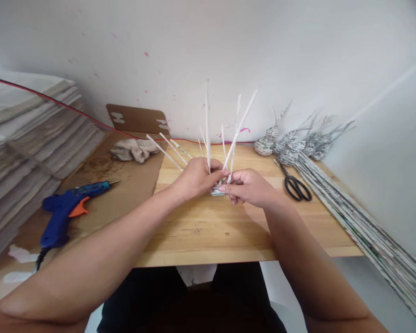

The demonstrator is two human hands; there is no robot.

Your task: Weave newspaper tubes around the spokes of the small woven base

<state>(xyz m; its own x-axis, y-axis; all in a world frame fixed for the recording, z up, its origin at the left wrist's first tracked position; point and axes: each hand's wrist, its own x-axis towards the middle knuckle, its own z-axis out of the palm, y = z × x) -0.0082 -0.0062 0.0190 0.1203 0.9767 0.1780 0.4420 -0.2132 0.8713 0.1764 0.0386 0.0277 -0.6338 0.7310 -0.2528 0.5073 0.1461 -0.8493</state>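
Note:
Between my hands, above the middle of the wooden board (208, 231), is a small piece woven from rolled paper sticks (217, 190). Several white sticks (208, 120) stand up and fan outward from it. My left hand (199, 178) is closed around its left side, thumb lying across the front. From the right, my right hand (247, 187) pinches the lower right of the weave near the base of a stick, thumb and forefinger together. Most of the woven base is hidden behind my fingers.
A blue glue gun (65, 208) lies on the left by stacked paper bundles (31, 152). Behind it is a crumpled cloth glove (135, 150). Black scissors (296, 185), woven paper gourds (287, 143) and a long bundle of paper sticks (353, 212) lie right. A red-black wire (100, 124) runs along the back.

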